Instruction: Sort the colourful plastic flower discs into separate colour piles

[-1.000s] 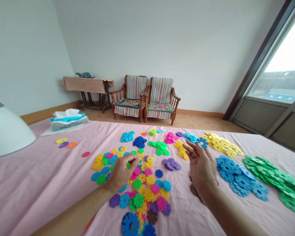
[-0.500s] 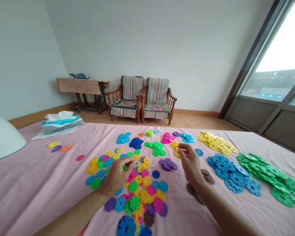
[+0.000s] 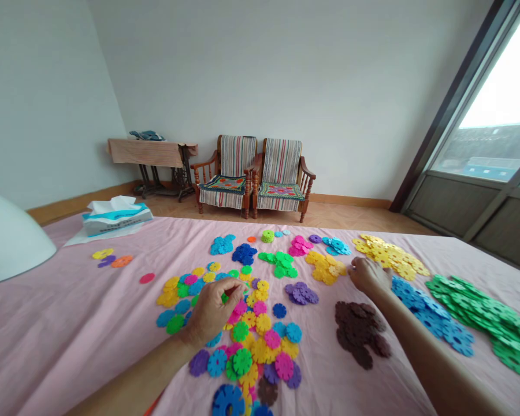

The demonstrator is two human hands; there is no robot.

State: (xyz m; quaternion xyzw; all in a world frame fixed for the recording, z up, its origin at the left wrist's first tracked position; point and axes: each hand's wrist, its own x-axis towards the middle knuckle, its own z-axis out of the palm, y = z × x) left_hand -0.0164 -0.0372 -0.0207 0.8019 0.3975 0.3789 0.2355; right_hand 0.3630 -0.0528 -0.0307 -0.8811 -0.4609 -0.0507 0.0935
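Your right hand (image 3: 370, 275) shifted right, curled, contents hidden; left hand (image 3: 215, 304) pinched, load unclear. Single-colour piles (image 3: 481, 317), frame right, look sorted; mixed notched discs (image 3: 260, 350), lower centre, remain.

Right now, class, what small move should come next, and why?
I'd suggest the left hand reach for the loose dark blue disc: it lies just apart from the mixed pieces, near that hand, and its colour seems to match the dark blue pile.
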